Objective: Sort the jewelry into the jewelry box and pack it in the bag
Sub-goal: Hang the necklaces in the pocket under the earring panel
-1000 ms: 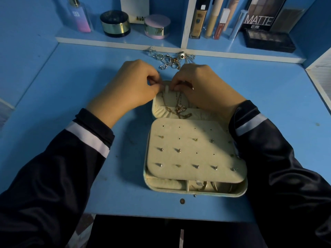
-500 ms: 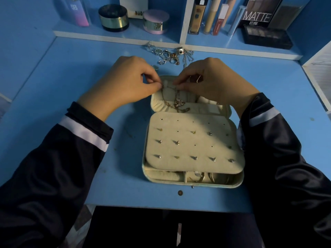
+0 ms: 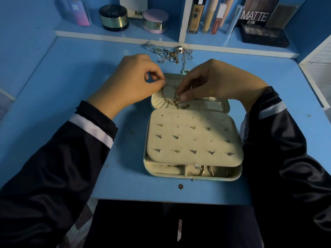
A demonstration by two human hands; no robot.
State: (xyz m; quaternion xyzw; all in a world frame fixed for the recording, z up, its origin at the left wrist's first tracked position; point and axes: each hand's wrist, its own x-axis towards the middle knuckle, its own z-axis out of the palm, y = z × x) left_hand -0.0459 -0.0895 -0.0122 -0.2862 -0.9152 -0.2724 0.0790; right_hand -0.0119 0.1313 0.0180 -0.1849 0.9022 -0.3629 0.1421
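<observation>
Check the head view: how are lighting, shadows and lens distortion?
Head view: dim, cool light; soft shadow on the blue desk left of the open cream jewelry box; white shelf edge nearly straight, little distortion; gold necklace fairly sharp.

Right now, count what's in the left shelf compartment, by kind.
Jars: 2, the black jar and the pink jar
Bottle: 1
Box: 1
Total: 4
</observation>
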